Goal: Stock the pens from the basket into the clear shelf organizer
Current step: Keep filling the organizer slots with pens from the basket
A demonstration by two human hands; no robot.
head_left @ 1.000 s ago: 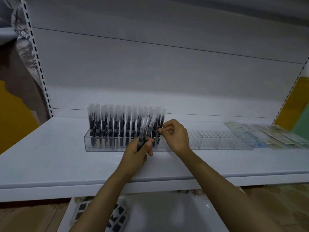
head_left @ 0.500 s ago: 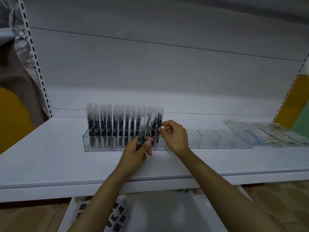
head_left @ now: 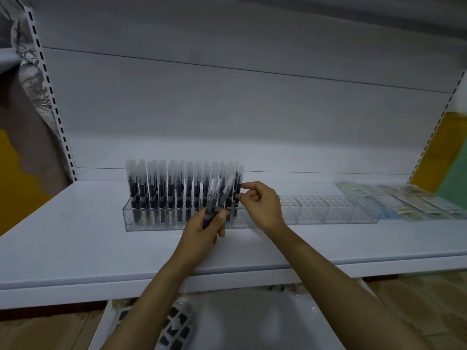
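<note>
Several pens (head_left: 217,198) are held as a bundle in the left hand (head_left: 202,231), its fingers curled round the barrels, just in front of the clear organizer (head_left: 328,213) on the white shelf (head_left: 75,236). Standing pens (head_left: 161,190) fill the organizer's left portion, upright in rows. The right hand (head_left: 262,203) pinches the rightmost pen (head_left: 240,180) of those rows between thumb and forefinger, the other fingers curled. A white basket (head_left: 252,324) sits below the shelf edge. Flat packets (head_left: 417,200) lie at the shelf's right end.
</note>
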